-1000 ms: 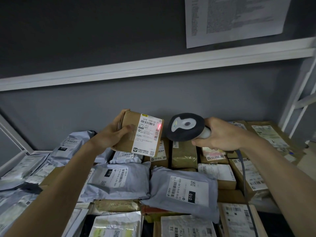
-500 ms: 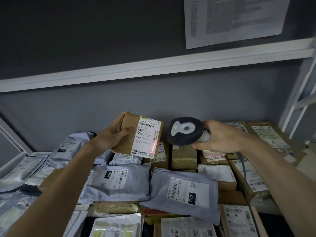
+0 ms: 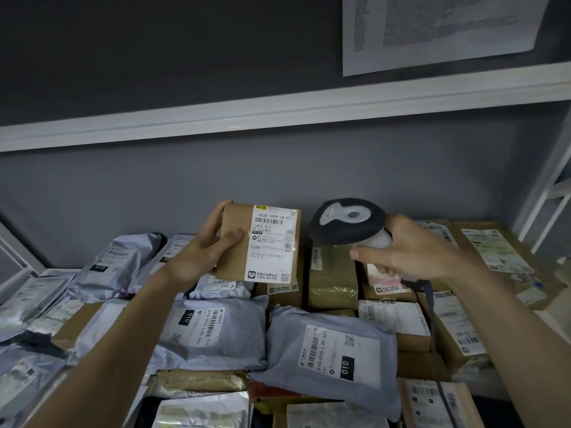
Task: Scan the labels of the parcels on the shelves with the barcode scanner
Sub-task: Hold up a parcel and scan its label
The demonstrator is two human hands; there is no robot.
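My left hand point(image 3: 204, 248) grips a small brown cardboard parcel point(image 3: 238, 261) and holds it upright above the pile, thumb across its front. Its white label point(image 3: 272, 242) with barcodes faces me. My right hand point(image 3: 408, 251) grips the handle of a barcode scanner point(image 3: 347, 220). The scanner's dark round head sits just right of the parcel, at label height. A dark cable point(image 3: 429, 301) hangs from the handle. No red scan line shows on the label.
Grey plastic mailers point(image 3: 333, 350) and brown boxes point(image 3: 333, 279) with labels lie packed across the shelf. A white shelf beam point(image 3: 278, 118) runs overhead with a printed sheet point(image 3: 438, 29) on the wall. White frame uprights point(image 3: 543, 196) stand at the right.
The red scan line slid down the label and has gone out. The parcel and the scanner shifted only slightly.
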